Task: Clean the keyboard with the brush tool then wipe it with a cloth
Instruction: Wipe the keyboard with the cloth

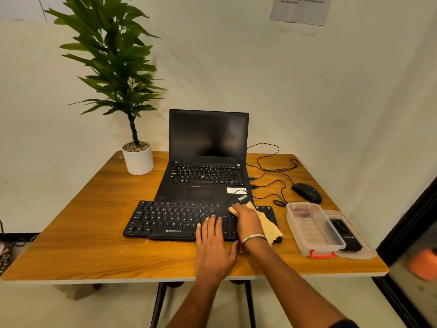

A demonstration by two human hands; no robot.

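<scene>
A black Zebronics keyboard (170, 220) lies along the front of the wooden table (94, 245), just before the laptop. My right hand (248, 221) presses a tan cloth (272, 227) onto the keyboard's right end; the cloth spreads out from under the palm toward the right. Flat on the keys and the front edge beside it rests my left hand (212, 247), fingers apart and holding nothing. A black tool (345, 233) sits on the clear lid at the right; whether it is the brush I cannot tell.
An open black laptop (208, 162) stands behind the keyboard, its screen dark. A potted plant (137, 157) is at the back left. A black mouse (307, 191) and looping cables lie at the back right. A clear plastic box (314, 229) with a red latch stands by the right edge.
</scene>
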